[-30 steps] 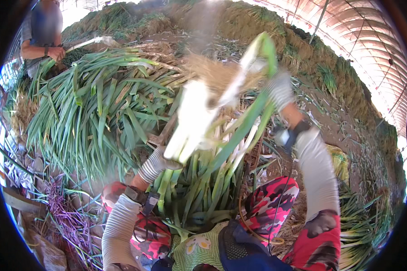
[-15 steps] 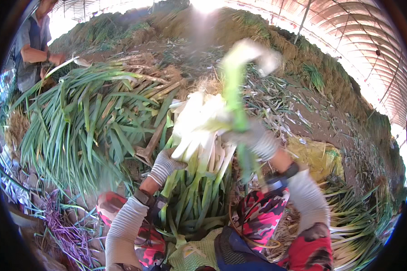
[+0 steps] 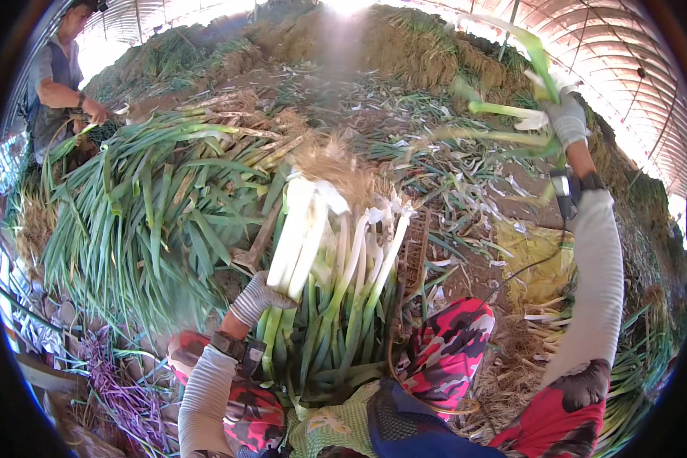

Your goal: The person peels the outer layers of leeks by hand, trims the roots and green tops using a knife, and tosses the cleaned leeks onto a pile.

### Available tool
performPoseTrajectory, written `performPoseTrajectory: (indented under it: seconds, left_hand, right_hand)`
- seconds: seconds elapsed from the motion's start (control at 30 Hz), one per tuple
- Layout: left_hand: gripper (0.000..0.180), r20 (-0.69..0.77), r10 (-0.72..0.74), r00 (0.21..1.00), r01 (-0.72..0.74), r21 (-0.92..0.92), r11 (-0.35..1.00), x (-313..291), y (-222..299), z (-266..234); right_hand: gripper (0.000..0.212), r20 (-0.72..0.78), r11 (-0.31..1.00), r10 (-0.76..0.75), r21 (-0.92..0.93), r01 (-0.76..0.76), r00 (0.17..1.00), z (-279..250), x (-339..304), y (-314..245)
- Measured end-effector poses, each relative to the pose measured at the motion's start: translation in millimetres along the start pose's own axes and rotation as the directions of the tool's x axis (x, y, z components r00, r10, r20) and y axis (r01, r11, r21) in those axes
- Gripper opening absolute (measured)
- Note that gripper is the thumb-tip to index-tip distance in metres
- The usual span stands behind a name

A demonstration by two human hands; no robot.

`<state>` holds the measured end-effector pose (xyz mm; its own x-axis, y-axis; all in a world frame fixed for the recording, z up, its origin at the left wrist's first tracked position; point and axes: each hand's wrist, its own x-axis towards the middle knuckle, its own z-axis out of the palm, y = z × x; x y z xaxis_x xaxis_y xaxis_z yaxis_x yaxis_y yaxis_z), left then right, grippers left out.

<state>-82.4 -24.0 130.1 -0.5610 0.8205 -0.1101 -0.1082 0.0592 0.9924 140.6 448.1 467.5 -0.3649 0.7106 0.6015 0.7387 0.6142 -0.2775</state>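
Observation:
In front of my knees stands a bundle of leeks (image 3: 336,267), with white stalks, brown roots at the far end and green leaves toward me. My gloved left hand (image 3: 263,300) is closed around the white stalks at the bundle's left side. Far up to the right, my gloved right hand (image 3: 567,122) is raised on an outstretched arm. Stripped green-and-white leek leaves (image 3: 540,65) stick up from its fingers. More leaf strips (image 3: 504,111) are beside this hand, some blurred; whether each one is held or loose I cannot tell.
A big heap of leeks (image 3: 141,206) lies on the left, with a person (image 3: 57,84) behind it. Peelings cover the ground beyond, near a yellow sack (image 3: 538,263). More leeks (image 3: 626,382) lie at lower right; purple strips (image 3: 114,382) at lower left. A brown crate (image 3: 414,256) adjoins the bundle.
My right hand has swung from the bundle up and out to the right with the leek leaves. My left hand has shifted slightly left and down, still on the stalks.

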Motion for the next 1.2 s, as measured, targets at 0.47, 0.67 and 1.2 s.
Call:
performPoseTrajectory:
  seconds: [0.47,0.67,1.2]
  left_hand:
    - [0.049,-0.044,0.135,0.990,-0.134,0.011,0.991,20.5,57.6,37.2]
    - [0.062,-0.081,0.042,0.996,-0.042,0.006,0.999,27.6,46.0,48.7]
    - [0.075,0.072,0.032,0.997,-0.051,0.288,0.956,26.0,35.7,80.1]
  right_hand:
    - [0.032,-0.498,0.793,-0.573,-0.539,0.286,0.651,40.9,-39.1,-92.0]
    - [0.031,-0.132,0.202,-0.969,0.075,0.976,0.211,64.1,-210.3,-156.5]
    - [0.027,0.466,0.828,-0.480,-0.037,0.559,0.743,66.1,-138.0,-115.9]
